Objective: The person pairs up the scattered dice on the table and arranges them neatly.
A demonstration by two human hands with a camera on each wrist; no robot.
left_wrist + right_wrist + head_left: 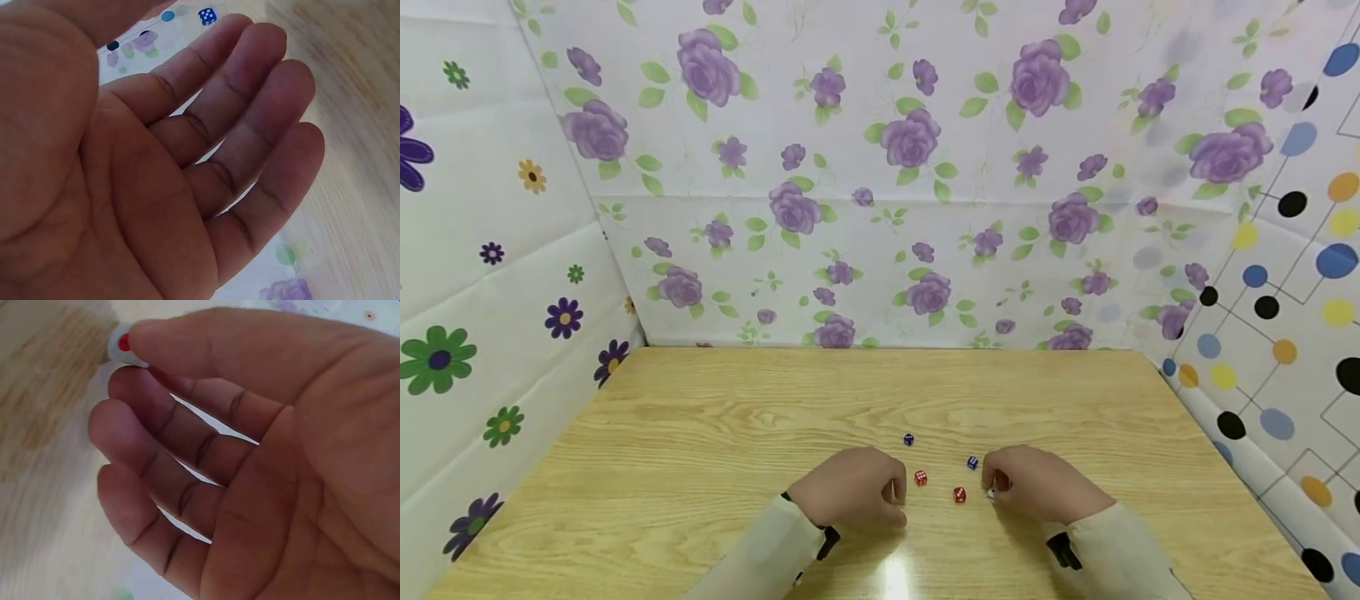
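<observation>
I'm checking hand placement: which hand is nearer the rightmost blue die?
Right. The right hand is just right of that blue die, pinching a white die; the left hand is farther left, beyond a red die.

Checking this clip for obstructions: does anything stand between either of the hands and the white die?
Nothing visible separates the right hand from the white die, which it pinches. Between the left hand and that die, two red dice lie on the table.

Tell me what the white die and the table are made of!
The white die is probably smooth plastic: its face looks even, with a neat red dot. The table looks like wood, or maybe a wood-look covering, with a shiny finish: it shows grain and a bright reflection.
</observation>
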